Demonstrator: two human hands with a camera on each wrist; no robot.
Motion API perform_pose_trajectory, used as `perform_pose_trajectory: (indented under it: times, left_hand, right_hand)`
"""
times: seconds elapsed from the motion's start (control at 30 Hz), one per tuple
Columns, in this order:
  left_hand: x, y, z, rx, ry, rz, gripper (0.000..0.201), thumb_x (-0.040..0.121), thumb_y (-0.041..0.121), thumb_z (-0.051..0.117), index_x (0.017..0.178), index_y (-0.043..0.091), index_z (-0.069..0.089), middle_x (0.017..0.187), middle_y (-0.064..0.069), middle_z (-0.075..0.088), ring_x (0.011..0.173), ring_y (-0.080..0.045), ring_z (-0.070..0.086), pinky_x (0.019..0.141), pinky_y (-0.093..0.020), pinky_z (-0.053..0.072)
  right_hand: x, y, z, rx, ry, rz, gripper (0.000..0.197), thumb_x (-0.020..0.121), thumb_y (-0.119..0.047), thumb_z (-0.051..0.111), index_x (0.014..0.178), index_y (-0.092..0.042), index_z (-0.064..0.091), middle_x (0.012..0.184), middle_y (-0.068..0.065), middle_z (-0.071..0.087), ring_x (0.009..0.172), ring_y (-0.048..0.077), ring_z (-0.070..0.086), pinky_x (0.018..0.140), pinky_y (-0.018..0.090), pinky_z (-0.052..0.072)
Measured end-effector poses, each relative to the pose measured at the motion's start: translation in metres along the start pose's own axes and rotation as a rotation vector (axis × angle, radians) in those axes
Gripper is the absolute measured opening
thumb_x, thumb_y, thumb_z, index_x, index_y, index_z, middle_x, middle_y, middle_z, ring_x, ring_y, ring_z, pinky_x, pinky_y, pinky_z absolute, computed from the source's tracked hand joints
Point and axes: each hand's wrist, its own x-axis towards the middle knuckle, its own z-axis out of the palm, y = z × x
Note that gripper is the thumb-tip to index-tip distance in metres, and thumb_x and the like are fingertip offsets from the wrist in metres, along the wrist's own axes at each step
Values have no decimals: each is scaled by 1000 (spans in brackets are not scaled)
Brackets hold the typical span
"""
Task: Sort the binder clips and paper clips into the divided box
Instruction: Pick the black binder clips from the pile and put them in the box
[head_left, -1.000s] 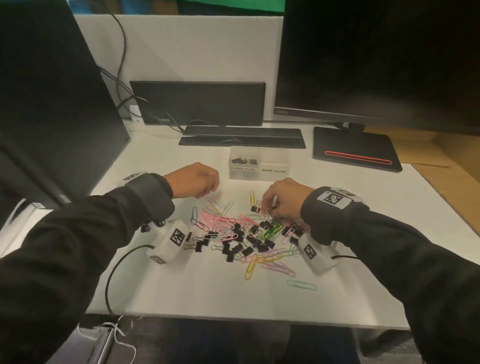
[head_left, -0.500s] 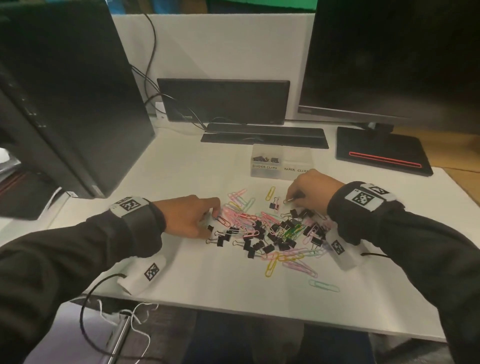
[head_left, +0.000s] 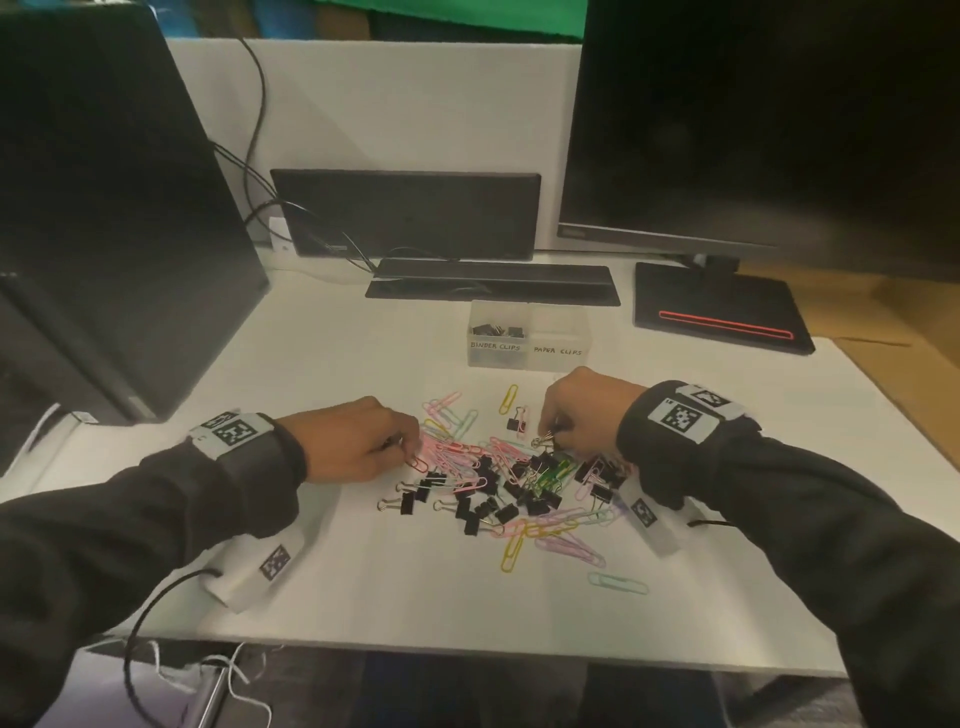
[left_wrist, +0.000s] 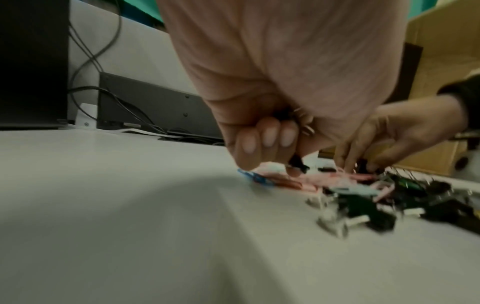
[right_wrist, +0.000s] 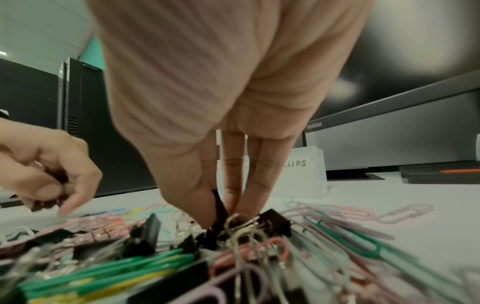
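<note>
A heap of black binder clips (head_left: 543, 501) and coloured paper clips (head_left: 452, 457) lies mid-table. Behind it stands the clear divided box (head_left: 556, 338); its left cell, labelled BINDER CLIPS, holds a few binder clips (head_left: 493, 329), and I see nothing in the PAPER CLIPS cell. My left hand (head_left: 408, 449) is at the heap's left edge. In the left wrist view the left hand (left_wrist: 285, 164) has curled fingers that pinch a black binder clip (left_wrist: 298, 163), with more clips tucked in the palm. My right hand (head_left: 550, 441) is at the heap's top right. The right hand (right_wrist: 223, 214) pinches a black binder clip (right_wrist: 219, 205).
A large monitor (head_left: 753, 130) and its black base (head_left: 722, 312) stand back right. A small dark screen (head_left: 410, 213) and a flat black bar (head_left: 493, 280) stand behind the box. A black computer tower (head_left: 119, 234) sits at the left. Cables trail along the wall.
My left hand came down from above the heap to its left edge. My right hand dipped a little lower into the heap's top right. The head view shifted.
</note>
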Motion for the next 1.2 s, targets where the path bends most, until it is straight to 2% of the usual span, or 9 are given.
perform_pose_trajectory:
  times: [0.13, 0.23, 0.4, 0.57, 0.7, 0.8, 0.97, 1.1, 1.2]
  left_hand:
    - [10, 11, 4, 5, -12, -45, 18, 93, 18, 39, 89, 16, 55, 74, -4, 62, 63, -16, 49, 66, -32, 45]
    - [28, 19, -18, -93, 188, -94, 19, 99, 16, 36, 99, 13, 55, 68, 7, 56, 57, -9, 50, 59, -26, 39]
    - [93, 40, -77, -148, 414, -124, 23, 101, 20, 35, 107, 6, 52, 96, -11, 66, 85, -30, 59, 72, -32, 41]
    - [152, 45, -89, -40, 273, -188, 27, 99, 17, 31, 115, 4, 50, 113, -21, 63, 97, -38, 61, 87, -40, 49]
    - [168, 41, -82, 89, 79, -201, 30, 97, 30, 43, 119, 20, 60, 131, -6, 58, 114, -31, 57, 99, -36, 43]
    - [165, 38, -87, 72, 120, -192, 35, 96, 43, 43, 124, 31, 60, 136, -1, 57, 121, -27, 54, 107, -35, 40]
    - [148, 36, -99, -154, 211, -176, 34, 97, 23, 43, 125, 25, 62, 120, -4, 67, 70, -18, 62, 79, -24, 45]
    - [134, 25, -100, -121, 339, -279, 33, 94, 12, 41, 114, 9, 67, 114, -13, 68, 102, -33, 64, 82, -28, 46]
    - [124, 21, -96, -62, 340, -332, 25, 90, 16, 47, 102, 7, 67, 105, -14, 68, 100, -34, 62, 81, -32, 47]
  right_hand:
    - [-5, -1, -2, -31, -41, -44, 30, 82, -19, 66, 111, -19, 71, 106, 1, 70, 90, 19, 66, 79, 29, 56]
    - [-6, -1, -2, -37, -39, -62, 29, 80, -19, 69, 110, -19, 72, 104, 1, 71, 89, 18, 66, 76, 26, 54]
    - [-3, -1, 0, -14, -18, -48, 23, 81, -9, 62, 100, -10, 75, 98, 8, 75, 86, 25, 70, 77, 35, 60]
    - [-1, 5, -6, 88, 72, -44, 26, 87, -12, 63, 110, -19, 73, 106, 4, 73, 92, 22, 67, 84, 29, 54]
    - [5, 12, -28, 144, 209, -32, 22, 87, -17, 66, 107, -19, 74, 104, 3, 73, 92, 19, 66, 89, 28, 51]
    - [21, 17, -54, 217, 377, 53, 19, 87, -16, 65, 103, -15, 76, 101, 5, 74, 89, 18, 65, 81, 22, 46]
    - [64, 12, -76, 264, 497, 154, 21, 90, -13, 61, 105, -8, 75, 106, 11, 70, 99, 25, 58, 88, 28, 46]
    - [93, -5, -73, 264, 449, 175, 21, 87, -12, 65, 105, -6, 74, 107, 15, 69, 103, 29, 63, 90, 30, 49]
    - [102, -13, -65, 249, 395, 140, 34, 84, -23, 70, 115, -7, 69, 110, 12, 70, 102, 27, 64, 92, 28, 48]
